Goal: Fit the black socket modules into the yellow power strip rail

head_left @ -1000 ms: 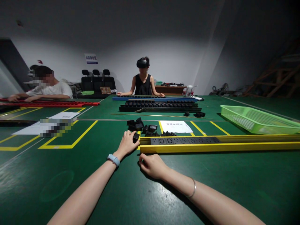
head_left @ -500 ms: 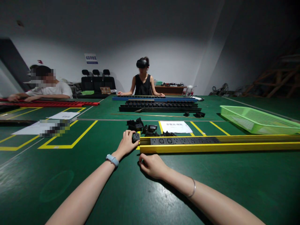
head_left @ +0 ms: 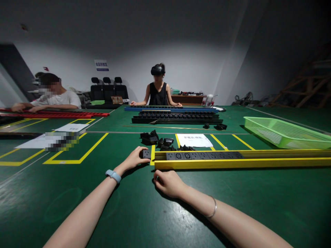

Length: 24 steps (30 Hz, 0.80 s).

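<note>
My left hand (head_left: 133, 159) grips a small black socket module (head_left: 146, 153), held just left of the open end of a long yellow rail (head_left: 240, 162) that lies across the green table. Black socket modules (head_left: 186, 155) sit inside the rail's left part. My right hand (head_left: 168, 182) rests curled on the table just in front of the rail's left end, its fingers closed; nothing shows in them. A heap of loose black modules (head_left: 157, 139) lies just beyond the rail's end.
A white paper sheet (head_left: 193, 140) lies behind the rail. A green plastic basket (head_left: 284, 132) stands at the right. Black and blue rails (head_left: 177, 117) lie farther back in front of a seated person (head_left: 158, 90). Another person (head_left: 53, 96) leans over red rails (head_left: 64, 113) at the left.
My left hand has drawn back toward me and slightly left with the black module, turning its socket face toward me. The right hand has stayed in place.
</note>
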Available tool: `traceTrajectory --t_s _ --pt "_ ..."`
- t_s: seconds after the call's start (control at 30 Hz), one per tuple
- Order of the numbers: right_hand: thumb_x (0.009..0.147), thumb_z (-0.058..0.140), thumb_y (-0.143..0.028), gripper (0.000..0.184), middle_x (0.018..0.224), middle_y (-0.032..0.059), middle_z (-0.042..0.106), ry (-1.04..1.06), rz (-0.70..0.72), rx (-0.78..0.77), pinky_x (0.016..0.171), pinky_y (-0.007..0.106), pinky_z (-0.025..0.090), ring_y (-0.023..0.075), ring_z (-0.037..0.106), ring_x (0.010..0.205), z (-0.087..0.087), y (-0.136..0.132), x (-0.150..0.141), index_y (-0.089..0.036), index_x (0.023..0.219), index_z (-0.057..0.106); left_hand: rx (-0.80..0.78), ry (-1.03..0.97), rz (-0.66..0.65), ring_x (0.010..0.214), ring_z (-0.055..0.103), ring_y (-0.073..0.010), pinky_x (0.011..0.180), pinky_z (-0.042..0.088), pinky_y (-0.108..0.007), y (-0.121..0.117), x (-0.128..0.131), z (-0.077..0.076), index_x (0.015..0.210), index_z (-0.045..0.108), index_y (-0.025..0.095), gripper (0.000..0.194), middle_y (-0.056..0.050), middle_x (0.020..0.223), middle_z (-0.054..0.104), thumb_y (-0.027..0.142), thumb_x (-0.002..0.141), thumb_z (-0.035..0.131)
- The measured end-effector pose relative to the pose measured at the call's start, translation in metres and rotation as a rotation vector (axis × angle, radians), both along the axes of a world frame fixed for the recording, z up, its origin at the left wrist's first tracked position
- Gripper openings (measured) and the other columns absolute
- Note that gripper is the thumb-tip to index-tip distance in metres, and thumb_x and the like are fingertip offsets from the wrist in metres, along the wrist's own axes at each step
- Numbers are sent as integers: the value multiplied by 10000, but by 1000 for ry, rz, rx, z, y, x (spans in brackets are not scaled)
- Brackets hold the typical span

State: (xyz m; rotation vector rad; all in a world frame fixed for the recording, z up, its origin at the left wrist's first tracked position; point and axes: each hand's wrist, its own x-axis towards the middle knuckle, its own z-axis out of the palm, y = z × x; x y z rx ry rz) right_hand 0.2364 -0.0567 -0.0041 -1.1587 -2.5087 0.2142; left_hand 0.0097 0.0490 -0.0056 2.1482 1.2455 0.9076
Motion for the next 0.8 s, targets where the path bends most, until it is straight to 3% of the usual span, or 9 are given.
traceTrajectory --t_s 0.2,0.4,0.57,0.8 --pt "879 495 -273 134 736 4 679 15 7 -28 577 226 302 141 603 622 -1 0 0 -221 964 584 -356 -383 -69 920 624 -207 794 501 -337 -11 15 2 1118 501 178 551 -60 1022 629 391 673 745" --pt "885 491 -282 135 747 14 683 7 1 -21 590 229 305 138 596 623 -1 0 0 -216 958 583 -372 -462 -139 1084 580 -223 925 454 -333 -16 16 10 1169 567 189 514 -82 1200 615 352 707 724" --pt "882 497 -271 143 756 11 683 5 5 -42 599 228 316 139 600 635 1 0 1 -214 977 586 -462 -468 -147 1010 616 -223 874 480 -347 -17 16 11 1219 563 171 520 -105 1180 637 381 757 674" --pt "886 496 -273 135 748 8 678 18 1 -44 595 231 321 143 603 630 2 -1 1 -215 966 589 -485 -428 -182 1068 592 -240 858 487 -352 -24 21 16 1216 561 168 570 -121 1225 605 329 697 734"
